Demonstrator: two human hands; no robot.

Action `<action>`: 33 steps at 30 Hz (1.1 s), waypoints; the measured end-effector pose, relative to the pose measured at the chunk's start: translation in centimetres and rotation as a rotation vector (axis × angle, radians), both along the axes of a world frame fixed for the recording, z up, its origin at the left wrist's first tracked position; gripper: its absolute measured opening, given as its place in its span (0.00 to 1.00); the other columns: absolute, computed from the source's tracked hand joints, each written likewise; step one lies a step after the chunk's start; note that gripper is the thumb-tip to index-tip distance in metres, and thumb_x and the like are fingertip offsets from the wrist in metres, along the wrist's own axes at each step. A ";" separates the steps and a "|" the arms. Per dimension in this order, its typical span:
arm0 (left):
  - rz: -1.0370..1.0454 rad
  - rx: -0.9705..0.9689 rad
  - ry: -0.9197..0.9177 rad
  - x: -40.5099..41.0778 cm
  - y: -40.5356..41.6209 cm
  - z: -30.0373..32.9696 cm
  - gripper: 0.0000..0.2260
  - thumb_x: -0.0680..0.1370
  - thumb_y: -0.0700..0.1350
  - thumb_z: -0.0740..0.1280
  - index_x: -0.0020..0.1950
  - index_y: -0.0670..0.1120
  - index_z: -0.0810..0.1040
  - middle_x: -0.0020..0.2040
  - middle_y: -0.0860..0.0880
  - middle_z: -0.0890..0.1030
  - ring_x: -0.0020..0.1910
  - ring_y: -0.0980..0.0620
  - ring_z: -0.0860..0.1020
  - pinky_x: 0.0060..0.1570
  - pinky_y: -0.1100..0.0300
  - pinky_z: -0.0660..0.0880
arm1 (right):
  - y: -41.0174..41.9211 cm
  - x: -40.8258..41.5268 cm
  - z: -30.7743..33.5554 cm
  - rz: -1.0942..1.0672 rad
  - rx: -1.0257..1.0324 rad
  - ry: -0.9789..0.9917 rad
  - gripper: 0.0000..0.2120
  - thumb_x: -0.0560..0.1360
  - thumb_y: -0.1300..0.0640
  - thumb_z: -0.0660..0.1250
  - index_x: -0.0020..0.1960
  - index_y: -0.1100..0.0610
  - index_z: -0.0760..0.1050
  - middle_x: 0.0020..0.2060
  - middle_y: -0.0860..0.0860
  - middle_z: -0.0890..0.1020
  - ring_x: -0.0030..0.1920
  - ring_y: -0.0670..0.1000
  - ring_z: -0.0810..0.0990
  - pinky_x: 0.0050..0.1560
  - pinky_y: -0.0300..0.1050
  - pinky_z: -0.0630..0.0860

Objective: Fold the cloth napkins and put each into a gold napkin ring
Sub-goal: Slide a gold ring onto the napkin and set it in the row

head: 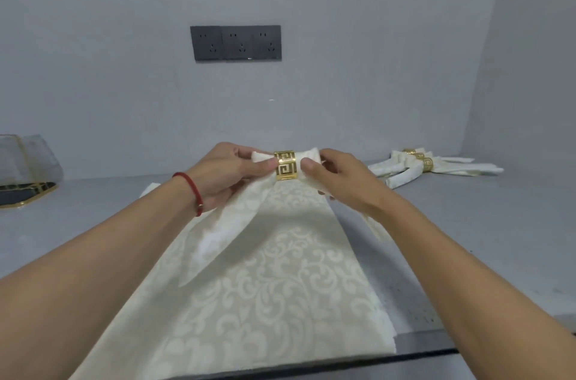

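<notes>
A gold napkin ring (285, 165) with a cut-out key pattern sits around a folded cream napkin (224, 233), held up above the table at the centre. My left hand (227, 175) pinches the napkin just left of the ring. My right hand (339, 180) grips the napkin's end right of the ring. The napkin's tails hang down on both sides. Beneath lies a flat stack of cream patterned napkins (274, 295). Finished napkins in gold rings (417, 166) lie at the back right.
The grey table (467, 239) ends in a dark front edge near me. A clear holder with gold trim (28, 174) stands at the far left. A dark socket strip (236, 43) is on the back wall.
</notes>
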State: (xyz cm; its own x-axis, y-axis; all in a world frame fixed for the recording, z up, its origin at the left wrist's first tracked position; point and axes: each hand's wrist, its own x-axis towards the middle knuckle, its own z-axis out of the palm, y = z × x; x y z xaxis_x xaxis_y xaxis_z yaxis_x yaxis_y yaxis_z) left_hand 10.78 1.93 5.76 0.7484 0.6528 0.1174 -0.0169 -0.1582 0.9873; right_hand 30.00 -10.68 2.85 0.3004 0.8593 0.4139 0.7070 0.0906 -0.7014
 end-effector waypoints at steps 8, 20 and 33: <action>-0.017 0.074 0.014 0.8 -2.3 1.7 0.13 0.75 0.38 0.73 0.60 0.40 0.83 0.55 0.38 0.84 0.55 0.41 0.83 0.61 0.47 0.78 | -2.9 0.7 1.3 -0.019 0.143 -0.069 0.26 0.77 0.44 0.72 0.72 0.44 0.70 0.57 0.44 0.79 0.52 0.43 0.80 0.52 0.39 0.77; -0.041 0.183 -0.003 2.8 -4.7 3.1 0.11 0.78 0.42 0.70 0.58 0.39 0.83 0.53 0.41 0.86 0.53 0.44 0.84 0.55 0.57 0.81 | -4.7 1.9 3.0 -0.116 0.212 -0.222 0.19 0.72 0.44 0.77 0.61 0.47 0.81 0.51 0.43 0.83 0.47 0.41 0.78 0.46 0.32 0.71; -0.099 0.040 0.298 11.5 -5.9 -1.2 0.17 0.81 0.40 0.67 0.33 0.43 0.84 0.48 0.39 0.83 0.48 0.42 0.81 0.60 0.48 0.78 | -8.2 10.0 1.1 -0.156 -0.122 -0.109 0.27 0.69 0.43 0.80 0.64 0.48 0.78 0.49 0.45 0.83 0.41 0.46 0.84 0.45 0.42 0.81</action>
